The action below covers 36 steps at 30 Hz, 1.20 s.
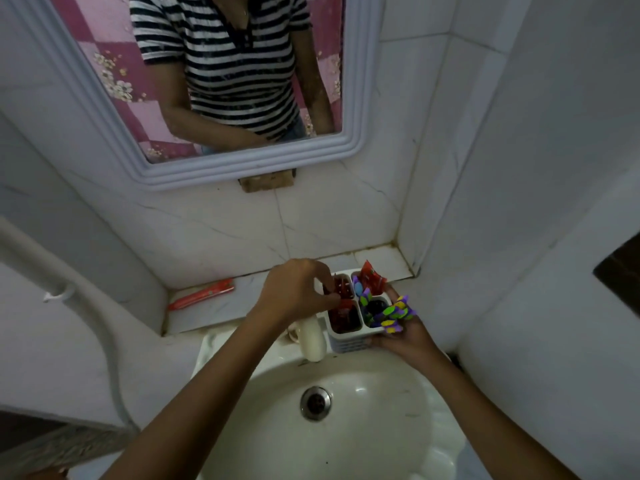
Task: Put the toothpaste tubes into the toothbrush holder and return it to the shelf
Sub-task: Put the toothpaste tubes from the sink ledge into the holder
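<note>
A white four-compartment toothbrush holder point(348, 342) is held above the back rim of the sink, cupped from the right and below by my right hand point(405, 336). Purple and green toothbrush heads point(394, 313) stick out of its right compartments. A red toothpaste tube point(372, 278) stands in the far right compartment. My left hand point(294, 292) pinches a red tube point(341, 289) at the far left compartment; my fingers hide part of it. Another red tube point(202, 294) lies flat on the tiled shelf point(242, 306) to the left.
The white sink point(346, 410) with its metal drain point(315, 403) lies below my hands, and a white tap point(311, 337) stands at its back rim. A framed mirror point(221, 81) hangs above. Tiled walls close in on both sides. A white pipe point(52, 271) runs down the left wall.
</note>
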### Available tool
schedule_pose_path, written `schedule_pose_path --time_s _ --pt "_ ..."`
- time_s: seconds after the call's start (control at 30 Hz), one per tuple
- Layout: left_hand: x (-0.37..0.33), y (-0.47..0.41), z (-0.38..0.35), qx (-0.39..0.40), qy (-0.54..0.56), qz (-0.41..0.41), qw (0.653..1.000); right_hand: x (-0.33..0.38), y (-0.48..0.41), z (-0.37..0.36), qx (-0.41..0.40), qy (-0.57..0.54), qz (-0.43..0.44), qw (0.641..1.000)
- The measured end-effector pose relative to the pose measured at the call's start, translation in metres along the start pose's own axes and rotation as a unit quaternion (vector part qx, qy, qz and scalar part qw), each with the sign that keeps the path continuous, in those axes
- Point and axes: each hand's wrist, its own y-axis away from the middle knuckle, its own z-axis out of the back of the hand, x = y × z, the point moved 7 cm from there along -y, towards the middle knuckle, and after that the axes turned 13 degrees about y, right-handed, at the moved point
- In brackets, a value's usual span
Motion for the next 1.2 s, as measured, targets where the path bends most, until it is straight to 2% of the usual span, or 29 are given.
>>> schedule_pose_path --time_s 0.1,0.17,0.23,0.3,0.43,0.5,0.63,0.77,0.87,0.93,1.0,1.07,1.2 --pt "0.024 -0.002 0.020 -0.015 0.131 0.048 0.990 -0.003 0.000 0.003 -0.006 0.011 0.003 1.000" --pt "0.056 -0.003 0.035 -0.059 0.147 0.073 0.985 -0.001 -0.002 0.004 -0.014 -0.001 0.013 1.000" --pt "0.106 -0.001 0.046 -0.106 0.087 0.108 0.985 -0.003 -0.008 0.002 -0.018 -0.051 0.044 0.998" --pt "0.160 0.007 0.047 -0.110 0.016 0.168 0.979 -0.006 -0.011 0.001 -0.025 -0.065 0.067 0.995" --pt "0.247 0.038 0.029 -0.010 -0.110 0.308 0.945 -0.005 -0.013 0.001 -0.049 -0.075 0.085 0.992" --pt "0.269 0.050 0.022 0.007 -0.128 0.321 0.938 -0.006 -0.015 0.000 -0.051 -0.078 0.092 0.991" --pt "0.282 0.047 0.012 0.020 -0.202 0.277 0.939 -0.005 -0.018 -0.001 -0.046 -0.069 0.105 0.991" --pt "0.250 0.040 0.005 0.015 -0.106 0.269 0.957 -0.009 -0.020 -0.001 -0.051 -0.043 0.106 0.992" --pt "0.199 0.029 0.027 -0.095 0.058 0.256 0.960 -0.010 -0.020 -0.001 -0.048 -0.050 0.098 0.993" --pt "0.148 0.020 0.045 -0.159 0.193 0.202 0.947 -0.009 -0.019 -0.002 -0.047 -0.054 0.090 0.993" --pt "0.088 0.014 0.062 -0.182 0.328 0.111 0.920 -0.012 -0.018 -0.002 -0.046 -0.070 0.077 0.993" --pt "0.035 0.014 0.071 -0.153 0.369 0.060 0.915 -0.014 -0.017 -0.003 -0.045 -0.081 0.070 0.993" --pt "-0.013 0.015 0.045 -0.041 0.294 0.059 0.953 -0.010 -0.016 -0.002 -0.041 -0.093 0.074 0.992"
